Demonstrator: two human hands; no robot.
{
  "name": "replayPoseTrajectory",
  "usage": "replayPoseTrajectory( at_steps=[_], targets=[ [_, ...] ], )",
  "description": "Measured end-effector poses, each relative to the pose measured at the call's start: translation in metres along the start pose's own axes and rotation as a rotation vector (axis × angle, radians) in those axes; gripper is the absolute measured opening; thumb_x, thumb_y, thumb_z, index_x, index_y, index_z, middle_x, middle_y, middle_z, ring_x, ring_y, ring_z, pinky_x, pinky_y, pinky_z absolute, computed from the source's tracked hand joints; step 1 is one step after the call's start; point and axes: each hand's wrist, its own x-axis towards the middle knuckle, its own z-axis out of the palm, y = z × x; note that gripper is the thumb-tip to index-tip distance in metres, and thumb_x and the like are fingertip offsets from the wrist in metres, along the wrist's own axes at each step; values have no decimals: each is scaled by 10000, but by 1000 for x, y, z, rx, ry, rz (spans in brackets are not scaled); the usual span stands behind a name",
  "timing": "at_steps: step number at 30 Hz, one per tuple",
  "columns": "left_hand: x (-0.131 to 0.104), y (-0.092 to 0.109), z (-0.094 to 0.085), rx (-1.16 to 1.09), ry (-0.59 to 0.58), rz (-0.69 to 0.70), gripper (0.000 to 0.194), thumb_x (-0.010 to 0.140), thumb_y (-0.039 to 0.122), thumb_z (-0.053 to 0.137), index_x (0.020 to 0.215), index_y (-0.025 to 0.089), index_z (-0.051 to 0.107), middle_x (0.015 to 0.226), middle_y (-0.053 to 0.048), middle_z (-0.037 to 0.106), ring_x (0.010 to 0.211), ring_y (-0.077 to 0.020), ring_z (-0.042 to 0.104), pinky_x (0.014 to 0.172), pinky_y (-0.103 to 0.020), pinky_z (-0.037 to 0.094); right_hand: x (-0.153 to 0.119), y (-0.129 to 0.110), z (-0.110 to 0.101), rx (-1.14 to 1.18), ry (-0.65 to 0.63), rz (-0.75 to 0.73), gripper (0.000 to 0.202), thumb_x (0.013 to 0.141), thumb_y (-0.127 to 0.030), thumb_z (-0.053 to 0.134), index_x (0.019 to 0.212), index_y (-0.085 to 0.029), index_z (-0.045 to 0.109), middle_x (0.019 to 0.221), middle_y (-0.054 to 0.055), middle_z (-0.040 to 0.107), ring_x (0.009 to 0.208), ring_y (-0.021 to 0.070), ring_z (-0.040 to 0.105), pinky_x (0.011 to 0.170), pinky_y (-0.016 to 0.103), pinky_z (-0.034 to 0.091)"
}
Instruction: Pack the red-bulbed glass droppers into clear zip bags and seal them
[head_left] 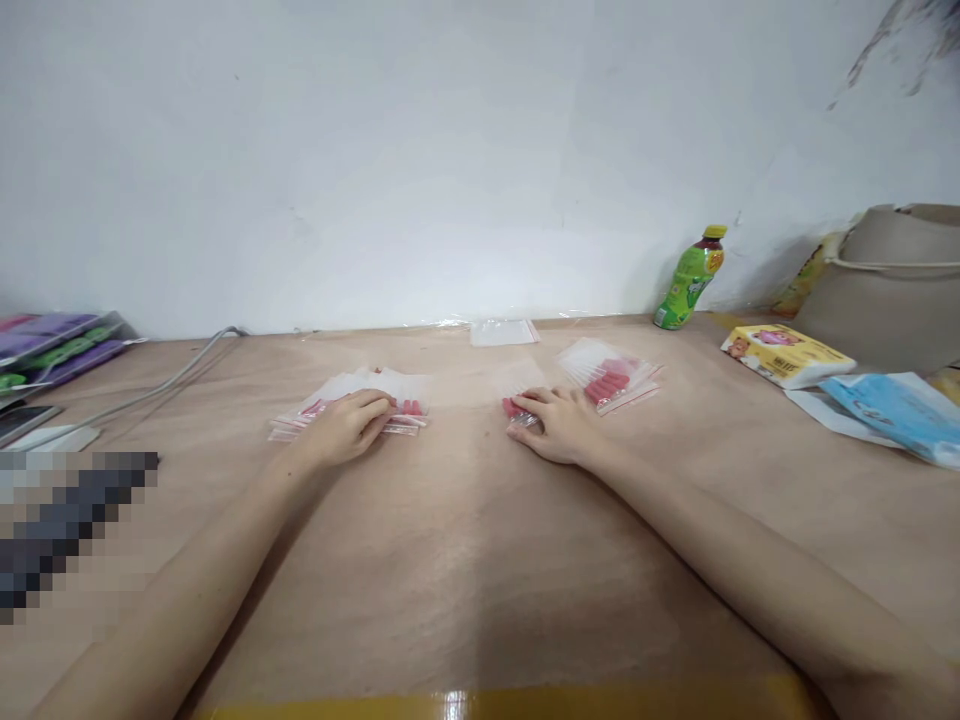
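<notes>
My left hand [349, 424] lies palm down over a spread pile of small clear zip bags [409, 422] with red pieces in them. Its fingers are stretched out and close together; nothing is seen lifted in them. My right hand [559, 424] curls its fingers and thumb around the near end of a small clear bag [519, 378] of red pieces, still on the table. Just right of that hand, another fanned pile of bags [609, 375] shows red pieces inside. What the red pieces are, I cannot make out.
Flat clear bags [504, 332] lie by the wall. At right are a green drink bottle [690, 280], a yellow tissue pack [787, 355], a blue packet [900, 410] and a beige bucket [885, 290]. A grey cable [176, 380] and purple-green packages [64, 345] are at left.
</notes>
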Motion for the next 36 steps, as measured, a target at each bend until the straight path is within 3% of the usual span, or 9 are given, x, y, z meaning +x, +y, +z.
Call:
replayPoseTrajectory(
  at_steps=[3,6,12,15,18,21,27,36],
  targets=[
    [2,7,-7,60,5,-18,142,788,240,465,859,202,582,933,-53,613,906,-229,558,881,-423,375,-2,-13,3,113,-15,-93,566,779,-540,454,1246,-219,467,1217,96,499,1071,273,439,901,424,359],
    [11,30,-3,84,99,-4,205,752,251,520,937,194,586,999,-72,598,1002,-254,526,933,-452,347,-5,-14,4,204,22,-139,585,768,-480,500,1262,-175,433,1220,124,477,1096,260,428,924,406,366],
    [43,88,41,-137,50,115,372,823,254,515,1189,194,491,1231,-103,484,1121,-234,480,943,-361,408,-7,13,7,277,173,-247,510,682,-99,475,1189,-150,487,1164,114,502,1090,207,458,931,349,372],
    [62,100,58,-216,48,101,465,804,279,568,1248,206,450,1265,-98,472,1128,-238,484,944,-368,416,-6,29,9,177,273,-239,423,701,-64,436,1097,-160,552,1066,105,555,998,203,501,857,342,400],
    [74,104,66,-230,53,94,418,809,281,573,1213,212,491,1206,-84,534,1073,-224,533,904,-357,451,-6,42,9,22,294,-270,210,790,-156,452,902,-175,628,903,79,613,850,192,533,744,314,396],
    [76,102,69,-217,76,70,333,834,265,537,1161,205,544,1164,-79,570,1052,-222,550,893,-361,460,-6,48,7,-107,297,-322,210,841,-226,445,781,-181,641,765,49,636,753,173,535,694,304,348],
    [68,96,75,-195,88,58,309,854,287,510,1145,204,569,1183,-70,565,1078,-215,537,928,-362,437,-6,44,4,-167,301,-420,250,867,-209,422,764,-192,649,714,29,647,751,147,521,762,307,296],
    [68,93,71,-143,19,104,297,887,331,462,1152,264,578,1243,-50,518,1103,-225,509,924,-390,416,-5,45,2,-208,335,-434,267,870,-193,417,767,-217,662,690,20,649,735,135,508,813,325,277]
  ],
)
